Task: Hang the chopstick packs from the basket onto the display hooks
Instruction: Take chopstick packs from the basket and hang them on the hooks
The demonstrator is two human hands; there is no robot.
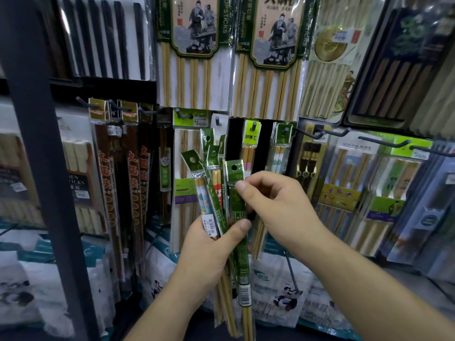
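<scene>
Head view: a dark post [37, 143] crosses the left side and cuts off the goods behind it; beside it, dark red packs [133, 183] hang from hooks, their lower ends lost in shadow; at centre the left hand [209, 247] grips a fanned bundle of chopstick packs [214, 178], thumb pressed across the front, other fingers hidden behind; the bundle's tips run off the bottom edge; the right hand [273, 205] pinches the front green pack [237, 205] with thumb on top, fingertips partly hidden; above the bundle a short peg [218, 120] stands beside a dark gap; further right, long hooks [384, 142] jut out over hanging packs.
</scene>
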